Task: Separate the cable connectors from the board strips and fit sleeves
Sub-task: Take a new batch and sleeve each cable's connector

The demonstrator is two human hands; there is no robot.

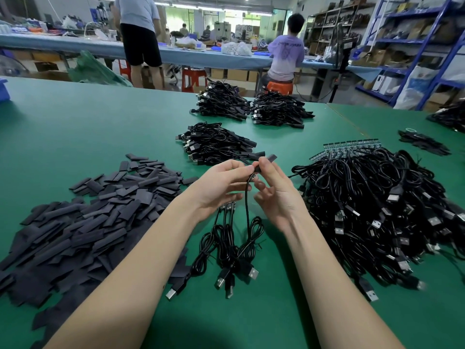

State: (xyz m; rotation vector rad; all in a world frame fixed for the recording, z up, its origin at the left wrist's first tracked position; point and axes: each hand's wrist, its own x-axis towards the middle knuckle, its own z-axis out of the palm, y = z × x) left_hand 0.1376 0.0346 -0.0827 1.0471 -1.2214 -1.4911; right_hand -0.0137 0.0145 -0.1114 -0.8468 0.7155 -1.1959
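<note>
Head view: two hands [221, 187], one sleeve [270, 158]

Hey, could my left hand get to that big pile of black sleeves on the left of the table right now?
Probably yes, once it lets go. The pile of sleeves lies open on the green table beside the left hand, with nothing between them. That hand is busy, though, pinching the cable with the right hand.

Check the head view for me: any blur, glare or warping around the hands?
Head view: both hands, left and right, and the sleeve they pinch are sharp; lighting is even, no glare on the green table; wide-angle warping bends the shelving at the right edge; the cable pile smears toward the frame edge.
</note>
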